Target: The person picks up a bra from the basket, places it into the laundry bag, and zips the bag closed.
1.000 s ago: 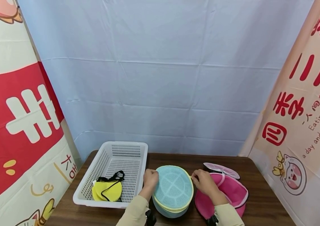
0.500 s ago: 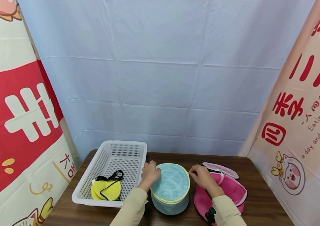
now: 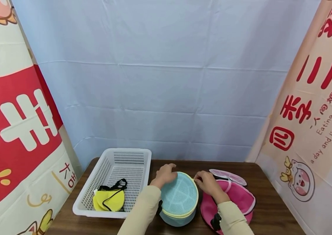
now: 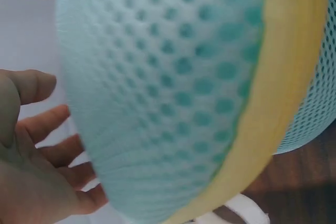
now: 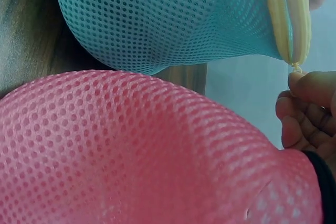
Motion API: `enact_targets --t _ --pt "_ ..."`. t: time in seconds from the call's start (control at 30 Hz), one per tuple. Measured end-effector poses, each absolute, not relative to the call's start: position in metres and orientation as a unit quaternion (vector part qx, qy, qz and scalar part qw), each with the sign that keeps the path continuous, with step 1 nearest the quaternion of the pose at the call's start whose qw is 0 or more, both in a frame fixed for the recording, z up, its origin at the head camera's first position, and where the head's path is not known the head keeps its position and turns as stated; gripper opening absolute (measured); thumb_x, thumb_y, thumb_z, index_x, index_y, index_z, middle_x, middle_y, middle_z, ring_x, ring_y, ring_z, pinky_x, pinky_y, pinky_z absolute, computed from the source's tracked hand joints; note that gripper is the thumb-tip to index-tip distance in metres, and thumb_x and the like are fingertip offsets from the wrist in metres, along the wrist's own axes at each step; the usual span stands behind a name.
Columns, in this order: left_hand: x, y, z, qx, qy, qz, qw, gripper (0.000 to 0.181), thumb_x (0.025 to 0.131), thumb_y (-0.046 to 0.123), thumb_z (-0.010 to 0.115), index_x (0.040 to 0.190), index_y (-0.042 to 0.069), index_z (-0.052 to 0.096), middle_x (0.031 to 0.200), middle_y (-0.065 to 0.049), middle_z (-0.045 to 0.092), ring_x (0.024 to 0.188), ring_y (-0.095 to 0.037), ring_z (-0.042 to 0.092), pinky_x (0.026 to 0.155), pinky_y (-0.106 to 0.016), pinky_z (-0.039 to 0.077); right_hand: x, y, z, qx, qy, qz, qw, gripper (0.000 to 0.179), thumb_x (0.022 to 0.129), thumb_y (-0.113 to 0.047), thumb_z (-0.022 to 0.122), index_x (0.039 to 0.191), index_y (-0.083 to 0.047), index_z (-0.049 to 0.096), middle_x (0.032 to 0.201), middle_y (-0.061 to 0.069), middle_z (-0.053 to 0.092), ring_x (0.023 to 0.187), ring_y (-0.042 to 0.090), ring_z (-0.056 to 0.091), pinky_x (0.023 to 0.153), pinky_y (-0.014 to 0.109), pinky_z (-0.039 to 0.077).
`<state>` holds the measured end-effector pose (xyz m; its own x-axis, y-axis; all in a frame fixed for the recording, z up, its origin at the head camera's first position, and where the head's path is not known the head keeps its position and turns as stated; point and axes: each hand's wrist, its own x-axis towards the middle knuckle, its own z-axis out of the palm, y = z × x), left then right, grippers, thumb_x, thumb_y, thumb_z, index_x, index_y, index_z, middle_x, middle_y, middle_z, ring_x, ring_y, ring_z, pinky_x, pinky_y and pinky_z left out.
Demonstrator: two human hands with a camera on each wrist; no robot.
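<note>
A light blue mesh laundry bag [image 3: 180, 195], round with a yellow zipper band, stands on the table in front of me. My left hand [image 3: 165, 175] is at the far left of its top. In the left wrist view, that hand's loosely spread fingers [image 4: 63, 153] lie along the edge of the mesh. My right hand [image 3: 208, 183] pinches the zipper pull [image 5: 296, 68] at the bag's right side between thumb and finger. The right wrist view shows the two yellow zipper edges meeting just above that pull.
A pink mesh bag [image 3: 245, 195] sits right of the blue one, its top gaping and its pale lid [image 3: 233, 178] folded back. On the left, a white plastic basket [image 3: 104, 213] holds a yellow item with black straps [image 3: 114, 200]. The brown table [image 3: 274, 209] ends at the hanging cloths.
My left hand has slid from the left side of the blue bag toward its far edge, its fingers opening out. My right hand stays at the zipper pull, slightly farther left.
</note>
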<state>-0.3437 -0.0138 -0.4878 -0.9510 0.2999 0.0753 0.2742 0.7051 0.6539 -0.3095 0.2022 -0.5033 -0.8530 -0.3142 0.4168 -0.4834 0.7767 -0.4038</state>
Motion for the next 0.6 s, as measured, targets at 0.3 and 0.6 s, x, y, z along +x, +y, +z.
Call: enact_targets --t 0.3,0.6 --pt "-0.346 -0.017 -0.502 0.151 0.909 0.387 0.027 0.018 0.090 0.013 0.055 0.101 0.005 0.066 0.098 -0.008 0.062 0.088 -0.027 0.057 0.073 -0.040 0.046 -0.309 0.197 -0.503 0.227 -0.924 0.261 0.163 0.008 0.079 -0.002 0.070 0.077 -0.009 0.066 0.076 -0.003 0.057 0.070 0.015 0.054 0.063 0.031 0.046" --pt "-0.347 -0.022 -0.510 0.129 0.888 0.440 0.026 0.020 0.089 0.012 0.049 0.072 0.014 0.058 0.066 0.001 0.048 0.058 -0.014 0.039 0.057 -0.030 0.035 -0.310 0.192 -0.503 0.222 -0.923 0.259 0.178 0.012 0.078 0.000 0.070 0.075 -0.011 0.065 0.073 -0.004 0.055 0.067 0.013 0.054 0.061 0.029 0.046"
